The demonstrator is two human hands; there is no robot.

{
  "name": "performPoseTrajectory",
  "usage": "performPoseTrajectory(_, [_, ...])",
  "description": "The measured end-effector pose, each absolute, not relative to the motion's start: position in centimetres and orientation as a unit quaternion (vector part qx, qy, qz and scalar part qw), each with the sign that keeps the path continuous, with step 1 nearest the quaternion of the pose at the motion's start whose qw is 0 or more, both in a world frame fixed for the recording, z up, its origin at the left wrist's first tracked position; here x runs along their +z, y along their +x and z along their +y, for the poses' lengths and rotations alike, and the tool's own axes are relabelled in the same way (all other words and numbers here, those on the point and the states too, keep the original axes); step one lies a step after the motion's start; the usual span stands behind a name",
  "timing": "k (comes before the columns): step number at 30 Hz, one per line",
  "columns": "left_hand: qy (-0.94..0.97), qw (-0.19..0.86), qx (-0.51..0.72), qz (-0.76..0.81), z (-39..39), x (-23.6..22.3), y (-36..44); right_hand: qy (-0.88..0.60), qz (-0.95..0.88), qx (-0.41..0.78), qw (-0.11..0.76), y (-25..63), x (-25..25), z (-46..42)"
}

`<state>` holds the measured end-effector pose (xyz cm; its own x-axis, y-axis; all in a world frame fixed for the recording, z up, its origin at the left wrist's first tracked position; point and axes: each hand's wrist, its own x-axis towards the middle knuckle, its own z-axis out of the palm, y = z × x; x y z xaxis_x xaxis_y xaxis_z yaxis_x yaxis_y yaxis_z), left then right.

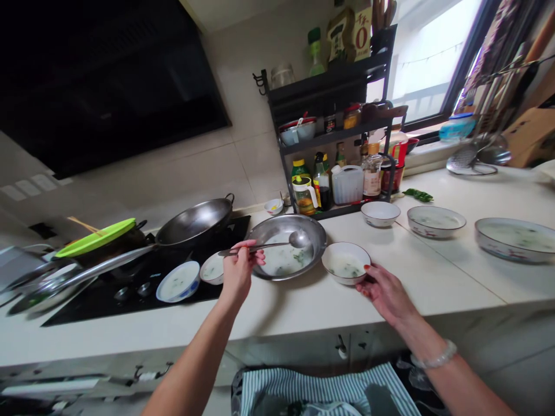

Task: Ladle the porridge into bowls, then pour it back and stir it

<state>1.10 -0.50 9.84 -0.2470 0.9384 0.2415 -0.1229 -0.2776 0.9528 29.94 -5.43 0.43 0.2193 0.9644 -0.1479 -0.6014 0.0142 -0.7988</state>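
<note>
My left hand [241,267] is closed on the handle of a metal ladle [299,238]. The ladle's bowl hangs over a wide steel basin [319,237] holding whitish soup with green bits. To the basin's right, my right hand [385,289] grips the rim and side of a white bowl [347,251] with some of the same soup inside. That bowl is close beside the basin; whether it rests on the counter I cannot tell. Partly behind my left hand stands another bowl of soup [212,270], and a blue-patterned bowl [178,283] sits left of it.
Several white bowls line the right counter, including a small one [380,215], a soup bowl [436,222] and a large dish [515,242]. A wok [197,221] and a pot with a green strainer [97,238] occupy the stove. Behind stands a black spice rack [332,141].
</note>
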Motion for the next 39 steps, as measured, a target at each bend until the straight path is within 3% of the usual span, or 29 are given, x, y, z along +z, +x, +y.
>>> performPoseTrajectory(6, [0.570,0.316,0.550,0.522,-0.8,8.2,-0.5,-0.400,-0.236,0.577,0.672,30.0,0.4,-5.5])
performPoseTrajectory(10, [0.609,0.313,0.510,0.521,-1.0,7.4,0.5,-0.397,-0.242,0.581,0.669,30.0,0.3,-5.4])
performPoseTrajectory(22, [0.386,0.404,0.638,0.530,0.9,7.4,0.0,-0.400,-0.233,0.581,0.670,30.1,0.3,-5.5])
performPoseTrajectory(39, [0.385,0.404,0.647,0.519,0.6,9.4,-1.1,-0.406,-0.241,0.576,0.667,29.9,0.6,-5.6])
